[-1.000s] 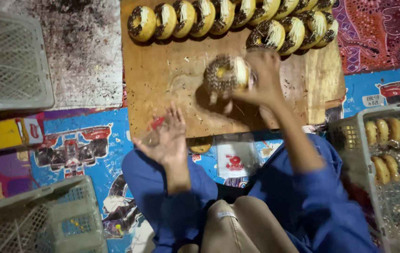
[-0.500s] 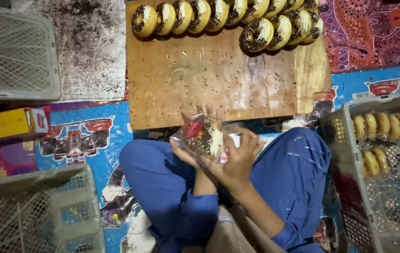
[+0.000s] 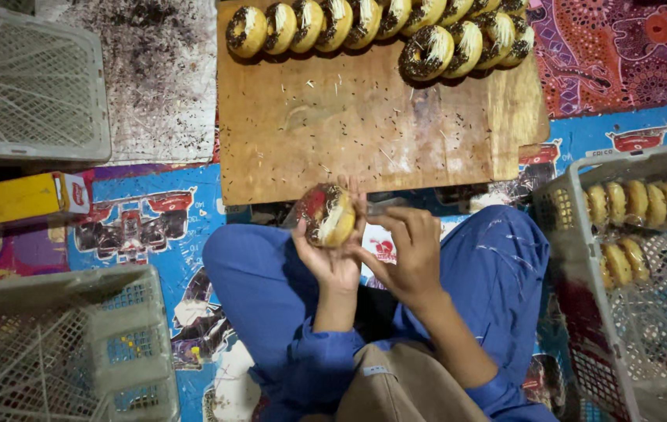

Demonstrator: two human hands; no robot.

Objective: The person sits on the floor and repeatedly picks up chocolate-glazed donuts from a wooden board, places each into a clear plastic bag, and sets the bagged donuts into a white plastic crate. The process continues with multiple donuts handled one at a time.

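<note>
Fingers of the left hand are gripping a round glazed donut in clear crinkly wrap over the lap; the right hand is pinching the wrap's edge. Sprinkled donuts are lining a wooden board; a grey mesh crate is holding plain ones.

Left hand raised palm-up, its grip closed; right hand beside it, fingers curled.

Home bakery floor: doughnuts, crates.
</note>
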